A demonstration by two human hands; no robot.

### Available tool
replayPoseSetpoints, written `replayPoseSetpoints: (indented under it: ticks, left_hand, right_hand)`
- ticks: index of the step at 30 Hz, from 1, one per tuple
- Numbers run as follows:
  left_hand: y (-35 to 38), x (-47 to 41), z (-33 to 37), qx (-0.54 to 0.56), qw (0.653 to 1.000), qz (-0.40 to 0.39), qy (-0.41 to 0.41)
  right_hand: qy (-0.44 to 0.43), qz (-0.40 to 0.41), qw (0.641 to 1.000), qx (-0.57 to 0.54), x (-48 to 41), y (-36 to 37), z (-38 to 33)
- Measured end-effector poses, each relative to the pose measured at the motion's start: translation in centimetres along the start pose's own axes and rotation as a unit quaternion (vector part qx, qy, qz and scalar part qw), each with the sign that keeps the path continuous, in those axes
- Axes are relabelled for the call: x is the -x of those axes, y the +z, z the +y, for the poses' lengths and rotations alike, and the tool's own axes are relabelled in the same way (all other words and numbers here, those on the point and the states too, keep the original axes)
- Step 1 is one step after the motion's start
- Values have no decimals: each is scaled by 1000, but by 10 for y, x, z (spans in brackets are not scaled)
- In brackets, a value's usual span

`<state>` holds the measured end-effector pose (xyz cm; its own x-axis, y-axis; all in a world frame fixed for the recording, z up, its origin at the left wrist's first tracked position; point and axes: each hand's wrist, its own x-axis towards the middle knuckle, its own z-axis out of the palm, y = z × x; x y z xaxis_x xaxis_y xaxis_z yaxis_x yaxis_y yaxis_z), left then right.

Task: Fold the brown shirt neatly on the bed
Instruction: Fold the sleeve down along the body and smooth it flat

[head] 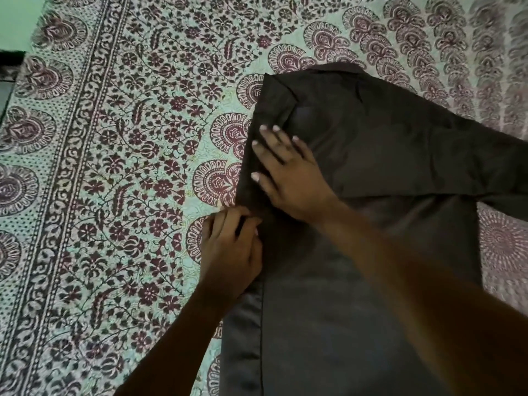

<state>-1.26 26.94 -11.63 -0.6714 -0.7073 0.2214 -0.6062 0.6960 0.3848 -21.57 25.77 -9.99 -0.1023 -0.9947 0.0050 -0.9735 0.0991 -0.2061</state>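
Brown shirt (371, 155) lies spread on the bed (128, 167) and fills the right half of our view, with its left side turned inward to make a long straight edge. At the far left we see the bed's cover, a pale green print of maroon flowers and leaves with a patterned border band running along it. Next comes our left hand (231, 250), at the shirt's folded edge about halfway down. Its grip is clamped on that edge, the fingers curled over the fabric. Just above and to the right, our right hand (288, 175) rests flat on the shirt beside the same fold. Its grip is apart, with the fingers straight, spread and pressing the cloth down. The forearm crosses the lower part of the shirt. Above the hands we make out the collar (337, 68) at the top edge. Furthest right, one sleeve (485, 167) stretches out flat across the bed and runs off the frame.
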Motion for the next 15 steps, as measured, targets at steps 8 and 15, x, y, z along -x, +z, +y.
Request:
replayPoseSetpoints:
  ticks: [8, 15]
  left_hand:
    - [-34, 114, -12, 4, 988, -135, 77]
    - [-55, 176, 1, -66, 971, -222, 55]
  right_hand:
    - [119, -71, 990, -28, 53, 18, -9]
    - [2, -76, 997, 21, 115, 29, -70]
